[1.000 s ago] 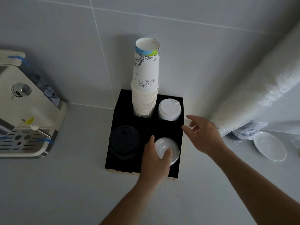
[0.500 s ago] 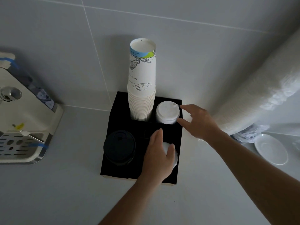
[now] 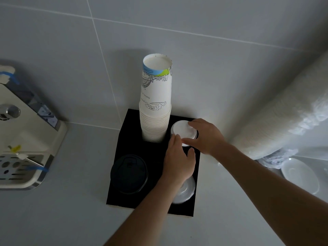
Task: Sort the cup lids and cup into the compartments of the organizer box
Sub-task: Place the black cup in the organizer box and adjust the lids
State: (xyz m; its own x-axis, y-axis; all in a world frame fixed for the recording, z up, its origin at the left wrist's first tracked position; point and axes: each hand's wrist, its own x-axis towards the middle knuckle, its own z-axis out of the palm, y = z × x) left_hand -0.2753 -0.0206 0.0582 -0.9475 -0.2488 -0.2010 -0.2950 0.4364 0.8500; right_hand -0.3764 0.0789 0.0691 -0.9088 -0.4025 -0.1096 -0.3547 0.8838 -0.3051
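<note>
Fingers (image 3: 192,124) of both hands now apparently grip white lids (image 3: 182,129).

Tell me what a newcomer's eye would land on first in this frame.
The tall stack of paper cups, upside down, rises from the far-left compartment of the black organizer box. Beside it, both hands meet at the white lids in the far-right compartment: the right hand grips them, the left hand reaches in. A black lid fills the near-left compartment.
</note>
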